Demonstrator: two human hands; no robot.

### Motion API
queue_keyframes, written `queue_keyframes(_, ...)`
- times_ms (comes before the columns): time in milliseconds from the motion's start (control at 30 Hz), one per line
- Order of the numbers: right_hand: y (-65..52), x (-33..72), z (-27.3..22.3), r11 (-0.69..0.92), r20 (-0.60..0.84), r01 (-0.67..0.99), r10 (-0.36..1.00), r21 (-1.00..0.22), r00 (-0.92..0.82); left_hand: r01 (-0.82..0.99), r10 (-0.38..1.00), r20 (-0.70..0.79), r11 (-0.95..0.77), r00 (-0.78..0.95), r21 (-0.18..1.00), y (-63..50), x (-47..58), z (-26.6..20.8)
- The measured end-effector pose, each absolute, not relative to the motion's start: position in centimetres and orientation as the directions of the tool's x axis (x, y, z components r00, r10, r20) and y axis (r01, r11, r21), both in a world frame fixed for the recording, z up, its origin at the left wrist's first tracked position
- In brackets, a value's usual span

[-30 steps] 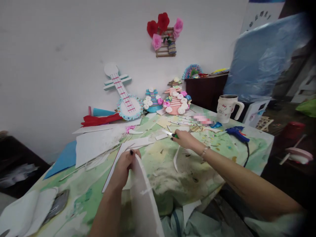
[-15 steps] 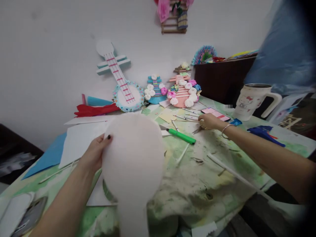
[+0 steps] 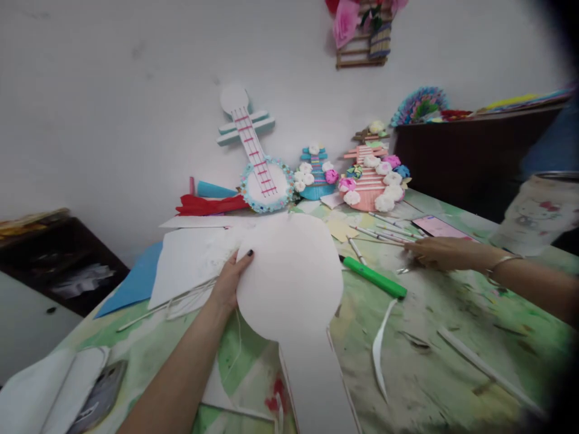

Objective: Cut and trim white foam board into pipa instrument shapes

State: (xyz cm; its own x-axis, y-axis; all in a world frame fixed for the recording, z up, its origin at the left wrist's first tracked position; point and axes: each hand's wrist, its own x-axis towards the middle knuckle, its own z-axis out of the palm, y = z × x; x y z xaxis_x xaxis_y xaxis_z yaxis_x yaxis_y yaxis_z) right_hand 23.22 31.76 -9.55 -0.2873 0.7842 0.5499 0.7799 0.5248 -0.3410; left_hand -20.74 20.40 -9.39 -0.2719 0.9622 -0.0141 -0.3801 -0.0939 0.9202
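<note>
The left hand grasps a white board, its thumb on the face of the round head at 9 o'clock, the other fingers hidden behind. The board fills the middle of the view, its neck running down toward 6 o'clock; whether it touches the bench I cannot tell. Well apart at 3 o'clock from the head, the right hand reaches low over the bench, its fingers by a small metal tip; I cannot tell whether it grips anything. Between head and right hand lies a green cutter, also at 3 o'clock, with white sticks above it. A pink-screened phone lies just beyond the right hand, and a mug stands farther out, nearly at 3 o'clock. At 4 o'clock lies a curved white strip. A model banjo leans against the wall near 12 o'clock, with a blue model at 1 and a pink one at 2. A white sheet lies toward 9.
</note>
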Motion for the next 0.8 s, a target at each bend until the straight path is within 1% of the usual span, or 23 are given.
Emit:
queue_keyframes(67,31.4,22.7,-9.1,0.567,0.513,0.741,0.784,-0.36,-0.351,-0.387,0.971,0.008,-0.103,-0.24,0.916,19.7,-20.7,-8.7)
queue_keyframes(200,31.4,22.4,-7.2,0.584,0.493,0.693,0.79,-0.422,-0.365,-0.416,0.982,-0.014,-0.068,-0.19,0.907,18.6,-20.2,-7.5)
queue_keyframes(367,31.0,19.7,-6.0,0.565,0.457,0.58,0.822,-0.587,-0.339,-0.415,0.99,-0.024,-0.036,-0.14,0.909,18.0,-19.9,-6.3)
queue_keyframes(433,30.7,17.4,-5.9,0.553,0.412,0.498,0.832,-0.669,-0.37,-0.41,0.985,-0.034,-0.039,-0.169,0.911,17.9,-20.1,-5.8)
queue_keyframes(467,30.6,16.2,-5.8,0.557,0.401,0.473,0.826,-0.683,-0.396,-0.411,0.979,-0.044,-0.042,-0.199,0.911,17.9,-20.3,-5.6)
queue_keyframes(567,30.1,12.6,-4.8,0.595,0.408,0.396,0.787,-0.7,-0.462,-0.411,0.957,-0.078,-0.045,-0.279,0.91,17.9,-21.0,-5.0)
queue_keyframes(633,29.8,10.7,-3.7,0.62,0.387,0.353,0.746,-0.701,-0.542,-0.401,0.949,-0.093,-0.038,-0.302,0.915,18.0,-21.3,-4.7)
queue_keyframes(733,29.2,8.9,-2.2,0.63,0.311,0.372,0.71,-0.682,-0.632,-0.391,0.939,-0.117,-0.02,-0.324,0.92,18.0,-21.5,-4.3)
queue_keyframes(800,29.1,8.3,-1.5,0.662,0.306,0.428,0.701,-0.615,-0.645,-0.397,0.933,-0.127,-0.019,-0.338,0.918,18.0,-21.3,-4.2)
